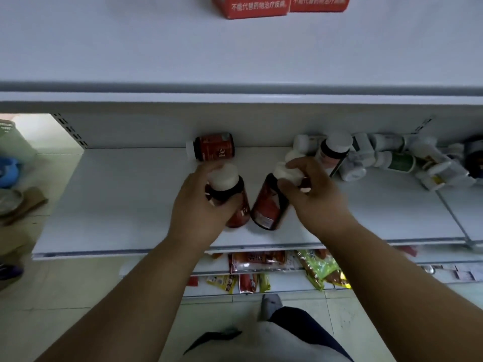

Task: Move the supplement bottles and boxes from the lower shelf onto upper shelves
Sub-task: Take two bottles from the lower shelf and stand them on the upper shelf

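Two red bottles [269, 207] held, one per hand [201, 202]; third [214, 150] lying behind

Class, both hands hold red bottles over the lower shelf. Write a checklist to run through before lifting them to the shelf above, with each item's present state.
1. Left hand grips its red bottle round the body: ok.
2. Right hand holds second red bottle by the white cap only: not ok, weaker grip.
3. Upper shelf has bare space left of the red boxes: ok.
4. Caps tight: cannot tell.
5. Lying bottle clear of hands: ok.
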